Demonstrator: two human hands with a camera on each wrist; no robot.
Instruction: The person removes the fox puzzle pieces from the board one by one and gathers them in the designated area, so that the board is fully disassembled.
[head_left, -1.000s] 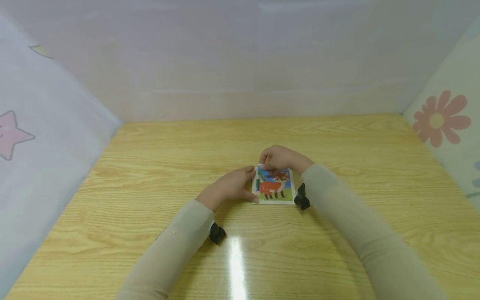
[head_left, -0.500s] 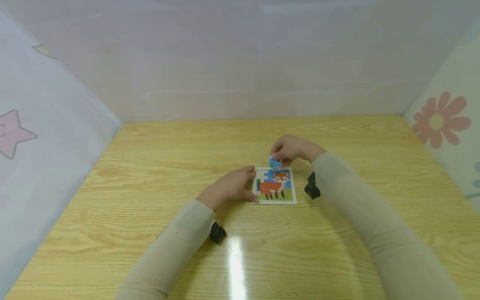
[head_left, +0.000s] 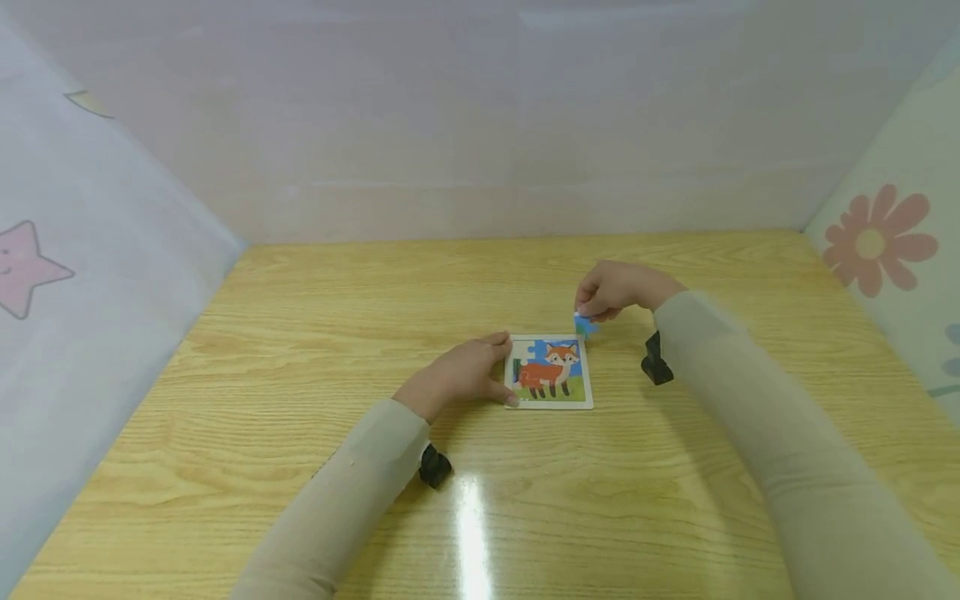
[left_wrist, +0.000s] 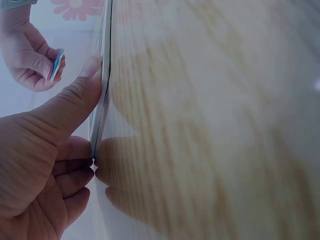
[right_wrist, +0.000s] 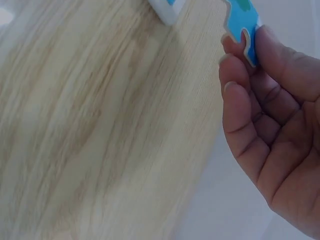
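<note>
A square fox jigsaw puzzle (head_left: 551,372) in a white frame lies flat on the table, with a pale bare patch at its upper left. My left hand (head_left: 459,377) holds the frame's left side, thumb at the near corner and fingers at the far one. In the left wrist view the thumb (left_wrist: 75,102) lies against the frame's edge (left_wrist: 102,100). Beyond the frame's far right corner, my right hand (head_left: 621,286) pinches a blue and green puzzle piece (head_left: 584,325) between thumb and fingers. The right wrist view shows this piece (right_wrist: 242,25) raised off the table.
The wood-grain table (head_left: 360,308) stretches out around the puzzle. A pale wall (head_left: 480,125) stands behind it, and printed sheets with a star (head_left: 30,271) and a flower (head_left: 873,240) flank the sides. Black wrist cameras (head_left: 435,467) hang below both sleeves.
My right hand has lifted the blue and green piece out of the puzzle's upper left and carried it right, baring a pale patch. The left hand has stayed in place.
</note>
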